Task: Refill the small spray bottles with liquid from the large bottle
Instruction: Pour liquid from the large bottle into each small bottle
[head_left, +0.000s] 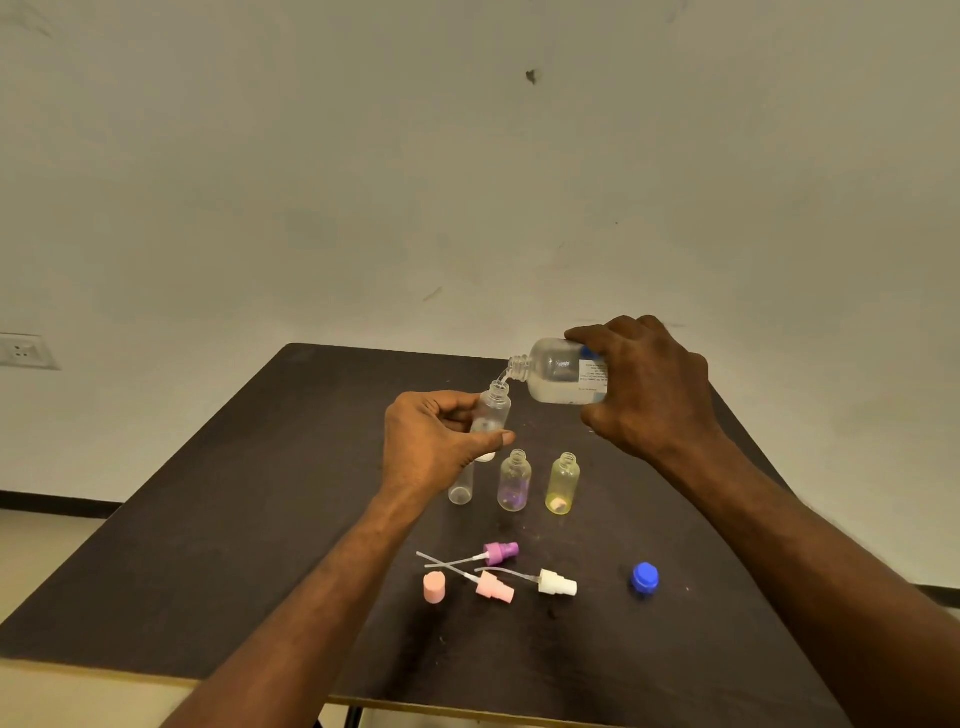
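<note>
The large bottle (563, 371) is held almost on its side above the table (208, 519), its open neck touching or just over the mouth of a small bottle (492, 410), and a thin clear stream runs from one into the other. The right hand (649, 384) grasps the large bottle around its body, fingers over the top and thumb below, probably so that the tilt can be controlled finely. The left hand (441, 441) pinches the small bottle between thumb and fingers and holds it up, leaning a little toward the stream; this brings the narrow mouth close, so less liquid should spill.

Below the hands stand three more open bottles: a clear one (461, 491) partly hidden by the left hand, a purple one (514, 480) and a yellow one (562, 484), near each other in a row, likely waiting for their turn. Nearer to the person lie the removed spray heads, purple (501, 552), pink (496, 587) and white (558, 583), with a pink cap (435, 587) beside them and a blue cap (645, 577) further right, well apart from the pouring.

The table is dark brown with small pale marks. Behind it is a plain pale wall (467, 156) with some scuffs and a socket (23, 352) at the left.
</note>
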